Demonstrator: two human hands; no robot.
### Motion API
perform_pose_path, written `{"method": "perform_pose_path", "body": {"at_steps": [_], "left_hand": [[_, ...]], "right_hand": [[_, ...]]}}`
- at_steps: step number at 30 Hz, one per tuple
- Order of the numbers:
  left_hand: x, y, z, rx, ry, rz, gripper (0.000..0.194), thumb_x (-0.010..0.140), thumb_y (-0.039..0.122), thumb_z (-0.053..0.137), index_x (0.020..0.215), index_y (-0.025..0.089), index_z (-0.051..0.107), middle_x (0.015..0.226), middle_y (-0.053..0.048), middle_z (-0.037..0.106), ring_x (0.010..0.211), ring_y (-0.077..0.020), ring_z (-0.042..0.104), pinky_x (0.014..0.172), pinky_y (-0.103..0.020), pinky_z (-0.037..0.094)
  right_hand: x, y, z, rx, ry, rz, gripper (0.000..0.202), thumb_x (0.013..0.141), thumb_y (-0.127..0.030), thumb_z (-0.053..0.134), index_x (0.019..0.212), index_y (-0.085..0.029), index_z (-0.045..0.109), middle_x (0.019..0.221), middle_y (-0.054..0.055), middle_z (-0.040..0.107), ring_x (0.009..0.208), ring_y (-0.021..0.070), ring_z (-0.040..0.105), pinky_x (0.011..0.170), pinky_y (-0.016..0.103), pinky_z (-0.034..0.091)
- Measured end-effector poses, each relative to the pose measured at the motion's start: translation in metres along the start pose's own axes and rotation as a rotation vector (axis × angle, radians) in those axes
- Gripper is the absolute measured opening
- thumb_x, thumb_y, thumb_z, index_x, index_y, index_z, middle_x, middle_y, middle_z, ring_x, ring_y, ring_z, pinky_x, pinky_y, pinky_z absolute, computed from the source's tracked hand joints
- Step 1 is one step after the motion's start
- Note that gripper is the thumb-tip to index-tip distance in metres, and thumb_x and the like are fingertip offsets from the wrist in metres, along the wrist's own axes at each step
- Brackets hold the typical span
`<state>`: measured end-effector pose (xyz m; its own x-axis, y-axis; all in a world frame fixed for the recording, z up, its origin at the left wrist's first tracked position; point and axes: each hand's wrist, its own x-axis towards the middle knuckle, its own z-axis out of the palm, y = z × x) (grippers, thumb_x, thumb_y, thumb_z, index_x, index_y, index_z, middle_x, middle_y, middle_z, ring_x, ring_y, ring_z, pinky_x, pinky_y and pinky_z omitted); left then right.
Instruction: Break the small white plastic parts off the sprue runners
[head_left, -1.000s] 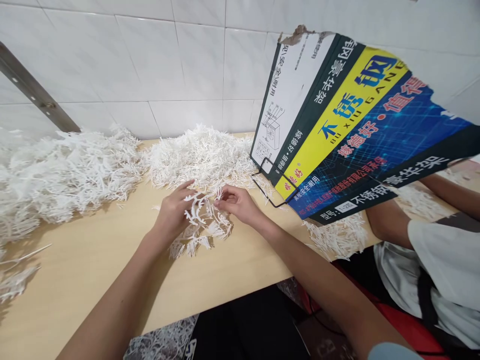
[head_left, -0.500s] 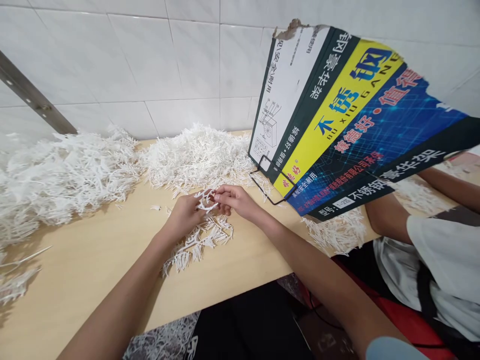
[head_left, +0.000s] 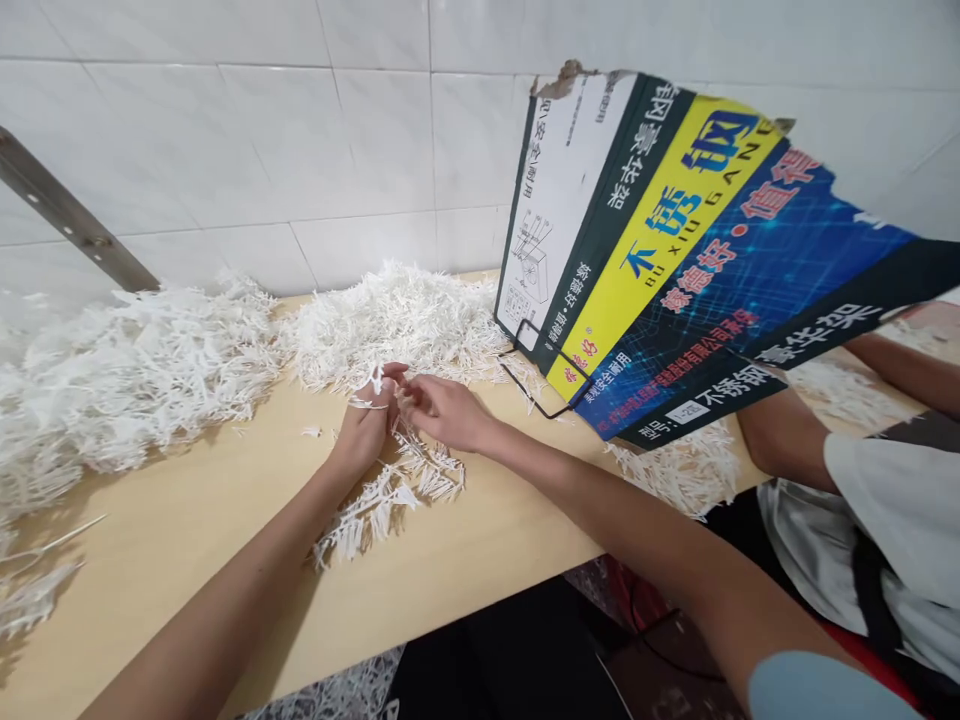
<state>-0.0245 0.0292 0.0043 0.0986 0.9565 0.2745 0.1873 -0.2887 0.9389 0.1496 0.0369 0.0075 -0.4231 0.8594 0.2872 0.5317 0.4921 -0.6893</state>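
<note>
head view: the left hand (head_left: 365,432) and the right hand (head_left: 444,412) meet over the middle of the pale wooden surface (head_left: 187,520), fingertips touching; between them they pinch a small white plastic branched piece (head_left: 375,385), the left grip pressed together around it with thin white prongs sticking out past the thumb, the right grip closed on its other end with the fingers curled in; just below the hands a loose cluster of white sprigs (head_left: 390,490) lies on the surface, trailing toward the near edge; behind the hands, against the white tiled wall (head_left: 262,150), a broad heap of white pieces (head_left: 397,320) spreads across the surface, and a larger heap (head_left: 120,370) fills the left side; a grey metal bar (head_left: 67,215) slants across the wall at the far left; to the right a printed cardboard panel (head_left: 675,250) in white, yellow and blue leans over a black wire stand (head_left: 536,370); beneath the panel another small pile of white pieces (head_left: 675,465) rests near the edge; at the far right a second person in a white shirt (head_left: 885,520) sits beside the surface, their forearm (head_left: 772,430) under the panel
</note>
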Motion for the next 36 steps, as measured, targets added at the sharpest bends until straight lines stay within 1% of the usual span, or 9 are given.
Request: {"method": "perform_pose_path", "body": {"at_steps": [3,7,10,14,18,21,26,31,36], "left_hand": [[0.009,-0.003,0.001,-0.183,-0.016,-0.039,0.044,0.099,0.063,0.045,0.108,0.022,0.060,0.084,0.000,0.058,0.050,-0.0088,0.037,0.048,-0.026,0.036],[0.012,-0.006,0.000,-0.167,0.004,-0.019,0.044,0.097,0.064,0.047,0.093,0.022,0.060,0.072,0.001,0.052,0.051,-0.0109,0.039,0.050,-0.026,0.034],[0.009,-0.004,-0.001,-0.118,-0.006,0.002,0.043,0.098,0.059,0.048,0.085,0.020,0.060,0.067,0.001,0.052,0.054,-0.0118,0.042,0.053,-0.027,0.035],[0.006,0.000,-0.002,0.090,-0.105,-0.018,0.037,0.095,0.050,0.057,0.078,0.018,0.061,0.063,0.002,0.051,0.058,-0.0120,0.044,0.056,-0.025,0.035],[0.007,-0.001,-0.001,0.260,-0.207,-0.049,0.032,0.085,0.047,0.068,0.079,0.016,0.064,0.061,0.004,0.048,0.058,-0.0109,0.040,0.056,-0.024,0.030],[0.009,-0.005,0.000,0.377,-0.278,-0.034,0.037,0.079,0.042,0.070,0.060,0.016,0.052,0.055,0.005,0.038,0.056,-0.0094,0.034,0.054,-0.024,0.024],[0.012,-0.008,0.003,0.457,-0.384,0.042,0.018,0.072,0.024,0.057,0.059,0.017,0.048,0.055,0.005,0.040,0.056,-0.0095,0.036,0.056,-0.024,0.025],[0.014,-0.009,0.001,0.469,-0.315,0.026,0.018,0.064,0.021,0.052,0.056,0.019,0.037,0.052,0.006,0.029,0.054,-0.0091,0.028,0.053,-0.025,0.020],[0.010,-0.009,-0.004,0.365,-0.297,0.028,0.021,0.075,0.026,0.052,0.059,0.019,0.041,0.057,0.005,0.031,0.058,-0.0095,0.028,0.054,-0.025,0.022]], "right_hand": [[0.002,0.000,0.005,-0.158,-0.050,-0.043,0.019,0.090,-0.039,0.066,0.094,-0.021,0.066,0.098,0.003,0.070,0.080,0.0175,0.060,0.065,0.028,0.035],[0.000,0.006,0.005,-0.132,-0.065,-0.072,0.005,0.085,-0.026,0.068,0.086,-0.022,0.069,0.085,0.000,0.069,0.076,0.0163,0.061,0.062,0.027,0.034],[0.002,0.014,0.002,0.145,-0.052,0.019,0.005,0.085,-0.023,0.066,0.085,-0.020,0.070,0.073,-0.001,0.067,0.065,0.0129,0.059,0.060,0.024,0.038],[0.006,0.024,-0.001,0.586,0.003,0.205,0.020,0.085,-0.037,0.069,0.088,-0.018,0.068,0.056,-0.004,0.059,0.045,0.0106,0.052,0.045,0.022,0.041],[0.007,0.028,-0.002,0.786,0.136,0.237,0.027,0.079,-0.041,0.076,0.089,-0.017,0.068,0.051,-0.006,0.057,0.039,0.0109,0.051,0.037,0.022,0.044],[0.006,0.028,-0.002,0.823,0.180,0.240,0.027,0.078,-0.041,0.076,0.086,-0.018,0.066,0.050,-0.007,0.057,0.035,0.0103,0.050,0.033,0.021,0.042],[0.008,0.029,-0.002,0.901,0.151,0.307,0.032,0.079,-0.047,0.075,0.081,-0.019,0.059,0.056,-0.007,0.058,0.035,0.0080,0.050,0.030,0.018,0.036],[0.009,0.031,-0.004,0.874,0.088,0.323,0.024,0.081,-0.041,0.070,0.082,-0.018,0.060,0.060,-0.005,0.059,0.039,0.0089,0.052,0.033,0.019,0.040],[0.006,0.031,-0.008,0.773,-0.006,0.248,0.022,0.085,-0.030,0.061,0.101,-0.017,0.070,0.061,-0.004,0.060,0.046,0.0095,0.053,0.040,0.019,0.042]]}}
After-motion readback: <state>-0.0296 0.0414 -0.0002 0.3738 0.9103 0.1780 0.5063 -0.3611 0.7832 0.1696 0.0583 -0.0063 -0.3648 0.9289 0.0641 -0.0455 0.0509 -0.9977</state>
